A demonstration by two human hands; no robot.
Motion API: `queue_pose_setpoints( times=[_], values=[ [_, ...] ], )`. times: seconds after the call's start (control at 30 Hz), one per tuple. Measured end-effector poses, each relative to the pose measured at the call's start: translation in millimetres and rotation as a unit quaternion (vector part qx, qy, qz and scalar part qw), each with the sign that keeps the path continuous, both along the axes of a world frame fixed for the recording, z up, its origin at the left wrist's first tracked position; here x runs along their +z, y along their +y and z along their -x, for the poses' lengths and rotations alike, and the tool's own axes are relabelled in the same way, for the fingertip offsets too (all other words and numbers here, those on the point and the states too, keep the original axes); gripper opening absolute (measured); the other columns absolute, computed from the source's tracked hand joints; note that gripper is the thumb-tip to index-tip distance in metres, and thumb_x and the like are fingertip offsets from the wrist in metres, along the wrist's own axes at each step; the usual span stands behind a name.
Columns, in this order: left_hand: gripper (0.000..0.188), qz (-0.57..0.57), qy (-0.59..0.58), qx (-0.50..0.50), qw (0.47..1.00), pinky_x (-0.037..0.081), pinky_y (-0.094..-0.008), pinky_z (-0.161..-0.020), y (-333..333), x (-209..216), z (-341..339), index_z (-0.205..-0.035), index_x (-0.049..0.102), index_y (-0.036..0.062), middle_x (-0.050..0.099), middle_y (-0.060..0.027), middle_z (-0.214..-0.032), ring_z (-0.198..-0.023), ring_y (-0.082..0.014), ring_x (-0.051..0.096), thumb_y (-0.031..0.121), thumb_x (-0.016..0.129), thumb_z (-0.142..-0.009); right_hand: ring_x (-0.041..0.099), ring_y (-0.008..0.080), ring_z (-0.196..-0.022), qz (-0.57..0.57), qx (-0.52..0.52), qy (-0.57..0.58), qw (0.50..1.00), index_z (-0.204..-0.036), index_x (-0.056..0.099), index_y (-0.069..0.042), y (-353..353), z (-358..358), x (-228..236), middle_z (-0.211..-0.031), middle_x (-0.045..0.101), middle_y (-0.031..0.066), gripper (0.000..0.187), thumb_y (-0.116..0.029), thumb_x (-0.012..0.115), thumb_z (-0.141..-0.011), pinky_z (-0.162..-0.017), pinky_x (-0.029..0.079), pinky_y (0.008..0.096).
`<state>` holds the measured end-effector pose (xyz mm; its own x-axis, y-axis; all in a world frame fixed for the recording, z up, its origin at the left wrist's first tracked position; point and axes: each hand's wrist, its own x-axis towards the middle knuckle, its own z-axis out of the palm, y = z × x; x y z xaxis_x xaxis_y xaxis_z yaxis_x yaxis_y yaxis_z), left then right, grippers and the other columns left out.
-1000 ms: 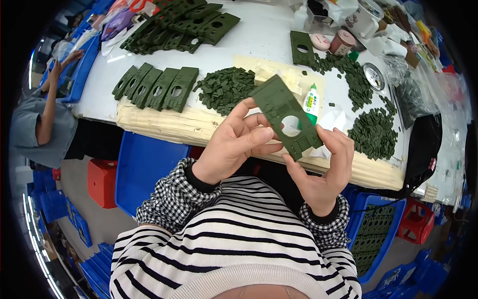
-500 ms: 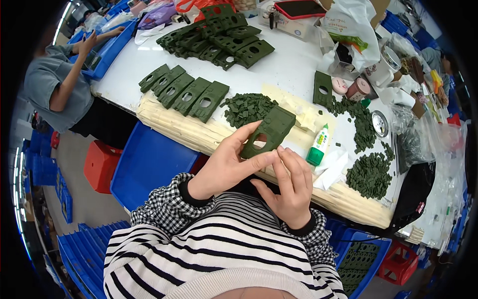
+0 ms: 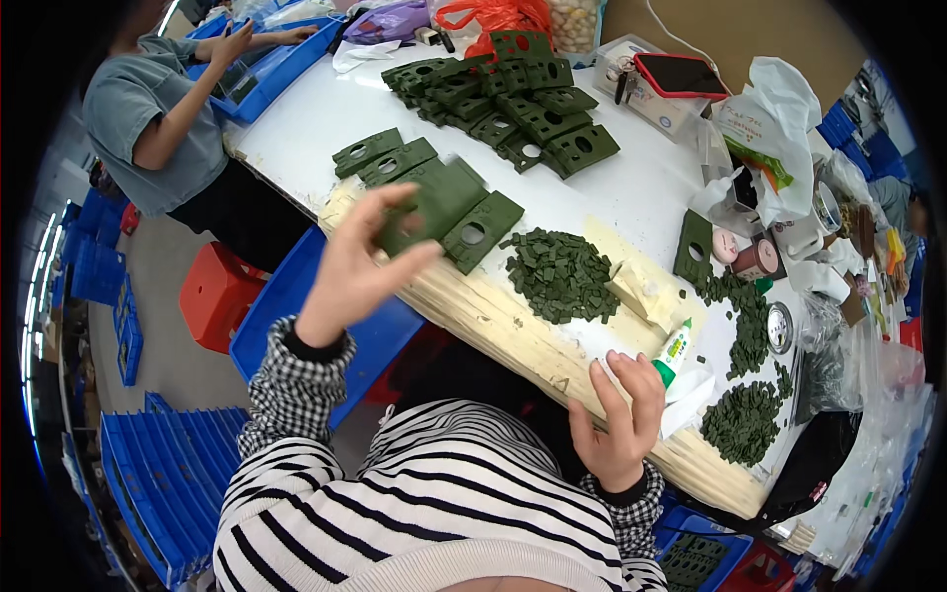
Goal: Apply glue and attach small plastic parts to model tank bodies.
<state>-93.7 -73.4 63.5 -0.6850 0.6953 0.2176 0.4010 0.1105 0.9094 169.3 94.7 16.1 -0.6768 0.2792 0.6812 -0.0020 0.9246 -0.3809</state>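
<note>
My left hand (image 3: 357, 268) is over the row of dark green moulded plastic panels, thumb and fingers around the near-left end of one blurred panel (image 3: 444, 197). That panel overlaps its neighbours in the row, and the hand partly hides the hole in it. On its right lies another panel (image 3: 483, 232) with a round hole; two more, one of them this panel (image 3: 367, 150), lie to its left. My right hand (image 3: 621, 419) hovers at the table's near edge, fingers apart and holding nothing. Beside its fingertips is a white glue bottle with a green cap (image 3: 674, 353).
A heap of small green pieces (image 3: 560, 276) lies mid-table, with further heaps (image 3: 742, 422) at right. More panels are stacked (image 3: 503, 99) at the back. Foam padding (image 3: 533, 350) lines the near edge. A person (image 3: 148, 109) works at far left by a blue bin (image 3: 271, 84).
My left hand has carried the panel leftward from in front of me to the row. My right hand has parted from it and opened. The view has shifted left.
</note>
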Motion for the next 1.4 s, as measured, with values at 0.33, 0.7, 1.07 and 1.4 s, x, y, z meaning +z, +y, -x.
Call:
queue_pose_setpoints(
  times=[0.33, 0.7, 1.07, 1.4],
  values=[
    [0.053, 0.232, 0.198, 0.133, 0.943, 0.045, -0.0327, -0.095, -59.1, -41.5, 268.4, -0.123, 0.055, -0.0006, 0.061, -0.0150, -0.118, -0.109, -0.0241, 0.059, 0.015, 0.074, -0.076, 0.059, 0.0262, -0.090, 0.031, -0.044, -0.059, 0.997, -0.096, 0.069, -0.006, 7.3, -2.9, 1.9, -0.098, 0.061, 0.0077, 0.026, -0.004, 0.073, -0.070, -0.092, 0.044, 0.0487],
    [0.035, 0.270, 0.204, 0.069, 0.938, 0.048, -0.0310, -0.082, -44.1, -45.4, 268.9, -0.106, 0.058, 0.0052, 0.065, -0.0077, -0.100, -0.088, -0.0185, 0.060, 0.018, 0.075, -0.078, 0.059, 0.0261, -0.089, 0.033, -0.056, -0.094, 0.993, -0.097, 0.068, -0.007, 13.4, 13.7, 1.8, -0.097, 0.061, 0.0069, 0.027, -0.003, 0.072, -0.071, -0.095, 0.042, 0.0494],
    [0.031, 0.277, 0.186, 0.050, 0.942, 0.047, -0.0338, -0.079, -20.3, -31.5, 227.8, -0.099, 0.064, -0.0014, 0.065, -0.0126, -0.090, -0.084, -0.0229, 0.060, 0.028, 0.059, -0.093, 0.059, 0.0258, -0.090, 0.044, -0.057, -0.101, 0.992, -0.098, 0.068, -0.007, 17.3, 15.0, -0.2, -0.097, 0.060, 0.0069, 0.027, -0.003, 0.073, -0.072, -0.097, 0.041, 0.0490],
    [0.049, 0.353, 0.323, 0.076, 0.875, 0.045, -0.0395, -0.082, 1.4, -23.9, 170.7, -0.101, 0.052, -0.0002, 0.058, -0.0197, -0.097, -0.094, -0.0325, 0.054, 0.044, 0.066, -0.086, 0.059, 0.0261, -0.090, 0.041, -0.059, -0.092, 0.993, -0.097, 0.068, -0.007, 19.4, 8.7, -2.5, -0.095, 0.061, 0.0073, 0.027, -0.003, 0.073, -0.071, -0.097, 0.041, 0.0484]
  ],
)
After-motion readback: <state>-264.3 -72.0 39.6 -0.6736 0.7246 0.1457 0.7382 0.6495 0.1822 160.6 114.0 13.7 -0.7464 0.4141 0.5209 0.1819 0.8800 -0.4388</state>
